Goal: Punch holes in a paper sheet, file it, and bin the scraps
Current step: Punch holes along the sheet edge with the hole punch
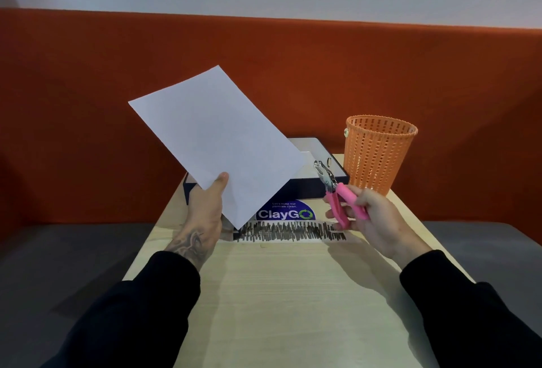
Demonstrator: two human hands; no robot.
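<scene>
Orange padded partition [293,74] fills the back of the room, and in front of it sits a pale wooden table [293,294] with a blue "ClayGo" sticker [286,211] and a scribbled-over strip [290,232] near its middle. Next in size, the plain white paper sheet [215,140] is up in the air, tilted, its lower corner hanging just above that strip. Behind it lies the open dark-blue ring binder [319,159], mostly hidden by the sheet, and just beside the binder, at the far right of the table, stands the orange plastic mesh waste basket [378,153].

Now the hands. The left hand [205,212] pinches the sheet at its lower edge, thumb on top, fingers closed on the paper from behind. The right hand [372,218] is wrapped around the pink-handled single-hole punch [337,194], whose metal head points at the sheet but is clear of it.

No holes show in the paper, so punching looks like the step in hand. Doing it well, I reckon, means sliding the sheet's edge fully into the punch's head, keeping the paper taut, squeezing firmly, and working over the table so the scraps fall where they can be gathered.
</scene>
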